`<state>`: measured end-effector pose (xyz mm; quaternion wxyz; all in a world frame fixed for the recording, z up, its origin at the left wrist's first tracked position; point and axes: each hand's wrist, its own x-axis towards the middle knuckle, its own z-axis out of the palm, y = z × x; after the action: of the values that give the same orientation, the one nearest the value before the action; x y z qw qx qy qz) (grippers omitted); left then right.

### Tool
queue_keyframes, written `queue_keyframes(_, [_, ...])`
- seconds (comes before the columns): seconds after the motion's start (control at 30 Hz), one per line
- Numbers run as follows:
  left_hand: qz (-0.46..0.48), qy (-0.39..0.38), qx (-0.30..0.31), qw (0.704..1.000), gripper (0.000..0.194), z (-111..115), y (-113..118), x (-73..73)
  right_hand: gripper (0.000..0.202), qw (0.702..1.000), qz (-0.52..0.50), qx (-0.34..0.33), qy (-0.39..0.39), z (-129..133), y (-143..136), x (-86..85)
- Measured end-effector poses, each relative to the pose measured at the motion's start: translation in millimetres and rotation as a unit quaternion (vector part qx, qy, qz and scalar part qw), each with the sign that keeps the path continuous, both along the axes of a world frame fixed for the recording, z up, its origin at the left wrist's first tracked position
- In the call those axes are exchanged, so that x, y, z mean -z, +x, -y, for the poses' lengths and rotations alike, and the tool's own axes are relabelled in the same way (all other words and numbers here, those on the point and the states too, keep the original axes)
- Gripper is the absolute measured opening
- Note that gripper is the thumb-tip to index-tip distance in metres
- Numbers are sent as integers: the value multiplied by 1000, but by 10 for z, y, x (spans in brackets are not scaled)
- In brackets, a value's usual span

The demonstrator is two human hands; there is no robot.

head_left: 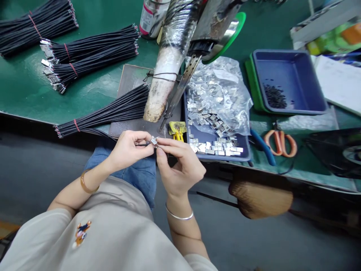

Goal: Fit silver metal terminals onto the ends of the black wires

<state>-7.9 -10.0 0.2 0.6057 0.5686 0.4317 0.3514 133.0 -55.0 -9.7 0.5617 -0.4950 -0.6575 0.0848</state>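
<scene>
Right side of tabletop (pixel 270 28): scissors (pixel 278 140), orange handles, just right of blue-handled tool (pixel 263 147). Far middle: jar (pixel 150 19), labelled. Far right: white paper (pixel 338 82).

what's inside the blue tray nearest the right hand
In the blue tray: loose metal connectors along the near side and a clear plastic bag with more metal pieces. The bag covers much of the floor; what lies under it can't be seen.
</scene>
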Motion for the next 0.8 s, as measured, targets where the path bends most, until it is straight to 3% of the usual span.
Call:
queue_keyframes(0.17, [54,-38,-17,998,18,-11,15,-30,19,999,-27,27,37,3,23,36])
queue_keyframes(0.3, [82,-38,-50,995,17,-29,22,-45,17,998,22,24,55,7,44,95])
queue_keyframes(0.53, [78,-24,-76,994,15,-48,0,-2,7,996,-81,31,-32,-12,63,172])
queue_keyframes(0.8, [71,-12,-64,995,15,-85,2,-56,15,997,51,28,44,-57,83,129])
